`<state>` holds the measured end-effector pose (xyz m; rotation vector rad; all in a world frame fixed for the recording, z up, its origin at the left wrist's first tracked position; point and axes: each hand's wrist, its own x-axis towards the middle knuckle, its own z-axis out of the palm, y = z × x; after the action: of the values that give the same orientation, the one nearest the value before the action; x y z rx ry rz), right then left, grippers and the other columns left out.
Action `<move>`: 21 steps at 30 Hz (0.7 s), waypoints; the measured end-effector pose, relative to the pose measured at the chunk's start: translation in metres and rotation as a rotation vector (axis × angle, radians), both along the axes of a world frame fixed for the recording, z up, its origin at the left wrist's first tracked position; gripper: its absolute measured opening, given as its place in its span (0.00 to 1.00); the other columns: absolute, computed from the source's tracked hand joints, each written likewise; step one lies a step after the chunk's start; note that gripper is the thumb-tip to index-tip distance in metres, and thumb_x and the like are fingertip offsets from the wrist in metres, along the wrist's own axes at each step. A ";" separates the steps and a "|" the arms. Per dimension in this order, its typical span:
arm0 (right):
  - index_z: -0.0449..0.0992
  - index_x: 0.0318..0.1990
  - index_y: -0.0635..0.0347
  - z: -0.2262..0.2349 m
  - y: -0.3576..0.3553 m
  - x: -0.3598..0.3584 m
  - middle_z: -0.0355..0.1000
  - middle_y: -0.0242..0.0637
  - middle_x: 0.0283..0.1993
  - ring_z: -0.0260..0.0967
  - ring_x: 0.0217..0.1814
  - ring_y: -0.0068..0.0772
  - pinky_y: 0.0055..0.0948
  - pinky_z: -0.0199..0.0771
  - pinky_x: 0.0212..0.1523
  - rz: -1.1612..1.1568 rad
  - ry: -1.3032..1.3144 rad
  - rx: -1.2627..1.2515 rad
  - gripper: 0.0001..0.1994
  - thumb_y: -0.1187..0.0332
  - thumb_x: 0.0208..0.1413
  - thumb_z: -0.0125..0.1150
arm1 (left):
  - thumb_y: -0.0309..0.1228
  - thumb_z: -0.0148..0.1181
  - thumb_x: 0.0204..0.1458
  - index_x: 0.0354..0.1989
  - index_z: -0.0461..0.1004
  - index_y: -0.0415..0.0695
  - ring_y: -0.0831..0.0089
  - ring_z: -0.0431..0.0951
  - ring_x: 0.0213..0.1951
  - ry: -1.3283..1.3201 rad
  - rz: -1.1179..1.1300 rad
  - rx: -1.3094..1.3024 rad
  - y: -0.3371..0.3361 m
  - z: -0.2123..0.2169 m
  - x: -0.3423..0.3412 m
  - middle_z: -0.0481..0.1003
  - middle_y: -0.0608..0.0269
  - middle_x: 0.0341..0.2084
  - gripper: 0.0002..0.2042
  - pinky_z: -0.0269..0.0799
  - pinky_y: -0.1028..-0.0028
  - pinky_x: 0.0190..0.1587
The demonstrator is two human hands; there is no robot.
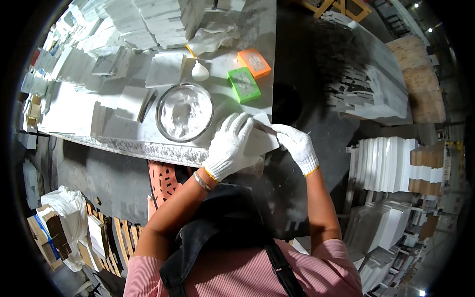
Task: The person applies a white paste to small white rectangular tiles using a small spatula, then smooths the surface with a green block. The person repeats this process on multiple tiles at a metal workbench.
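A small white stone tile [261, 144] lies at the table's near right corner. My left hand [230, 142], in a white knit glove, rests along the tile's left side with its fingers stretched out. My gloved right hand [298, 144] pinches the end of a thin, dark, flat blade-like tool [264, 128] that lies across the tile; the tool's far end reaches toward my left fingertips. Left of my left hand stands a round glass bowl [212, 118] holding white paste or powder [182, 111].
Behind the bowl are a white squeeze bulb [200, 72], a green block [243, 84], an orange block [255, 62] and a crumpled white glove [213, 38]. Flat tiles [166, 69] and tall slab stacks [158, 22] fill the table's left and back. More stacked slabs [381, 163] stand at right.
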<state>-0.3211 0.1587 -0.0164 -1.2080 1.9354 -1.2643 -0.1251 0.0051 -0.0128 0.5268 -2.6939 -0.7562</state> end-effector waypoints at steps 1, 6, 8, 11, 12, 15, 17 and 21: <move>0.82 0.53 0.61 0.004 0.003 0.001 0.80 0.34 0.37 0.72 0.31 0.19 0.22 0.74 0.34 0.000 -0.037 0.063 0.13 0.73 0.65 0.57 | 0.49 0.76 0.35 0.67 0.65 0.38 0.45 0.61 0.68 0.028 0.001 0.008 0.000 -0.002 0.000 0.64 0.44 0.66 0.48 0.59 0.51 0.69; 0.81 0.56 0.59 0.014 0.032 0.013 0.81 0.35 0.42 0.75 0.34 0.19 0.22 0.76 0.33 -0.033 -0.053 0.216 0.15 0.71 0.64 0.59 | 0.46 0.77 0.33 0.64 0.68 0.38 0.45 0.64 0.66 0.094 0.031 0.041 -0.001 -0.005 0.000 0.66 0.46 0.64 0.46 0.61 0.50 0.68; 0.81 0.56 0.59 0.015 0.034 0.016 0.82 0.36 0.42 0.75 0.34 0.19 0.23 0.76 0.33 -0.060 -0.020 0.209 0.14 0.72 0.64 0.59 | 0.45 0.77 0.33 0.64 0.68 0.39 0.45 0.64 0.66 0.087 0.021 0.040 -0.002 -0.005 0.000 0.66 0.46 0.64 0.45 0.61 0.51 0.68; 0.81 0.55 0.59 0.013 0.025 0.020 0.82 0.38 0.42 0.75 0.34 0.20 0.24 0.77 0.35 -0.098 0.033 0.134 0.14 0.73 0.64 0.59 | 0.46 0.76 0.36 0.66 0.66 0.40 0.45 0.62 0.67 0.067 0.001 0.031 -0.003 -0.005 0.001 0.65 0.47 0.66 0.46 0.62 0.52 0.68; 0.81 0.55 0.59 0.009 0.019 0.019 0.82 0.38 0.42 0.76 0.33 0.21 0.24 0.77 0.35 -0.099 0.084 0.090 0.14 0.73 0.63 0.60 | 0.46 0.76 0.37 0.67 0.66 0.41 0.45 0.62 0.67 0.060 -0.006 0.027 -0.003 -0.004 0.000 0.64 0.47 0.66 0.46 0.63 0.53 0.68; 0.81 0.54 0.61 0.003 0.013 0.017 0.83 0.40 0.44 0.76 0.31 0.24 0.25 0.77 0.34 -0.081 0.143 0.063 0.13 0.73 0.63 0.60 | 0.45 0.77 0.34 0.64 0.68 0.39 0.46 0.63 0.66 0.091 0.010 0.071 -0.002 -0.003 -0.001 0.66 0.47 0.64 0.45 0.60 0.51 0.68; 0.81 0.54 0.62 0.011 0.021 0.025 0.83 0.41 0.45 0.76 0.31 0.25 0.26 0.77 0.34 -0.124 -0.011 0.169 0.13 0.73 0.63 0.60 | 0.45 0.76 0.35 0.64 0.68 0.39 0.46 0.63 0.66 0.094 0.007 0.060 -0.003 -0.008 0.001 0.66 0.48 0.65 0.44 0.60 0.51 0.68; 0.80 0.56 0.59 0.010 0.034 0.034 0.83 0.39 0.42 0.74 0.29 0.22 0.24 0.76 0.33 -0.146 0.030 0.159 0.14 0.74 0.63 0.59 | 0.45 0.76 0.36 0.64 0.69 0.39 0.46 0.63 0.67 0.082 0.004 0.055 -0.002 -0.007 0.000 0.66 0.48 0.64 0.44 0.60 0.51 0.68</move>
<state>-0.2868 0.1928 -0.0061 -1.0278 2.1352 -1.1440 -0.1253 0.0032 -0.0199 0.5034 -2.6028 -0.8340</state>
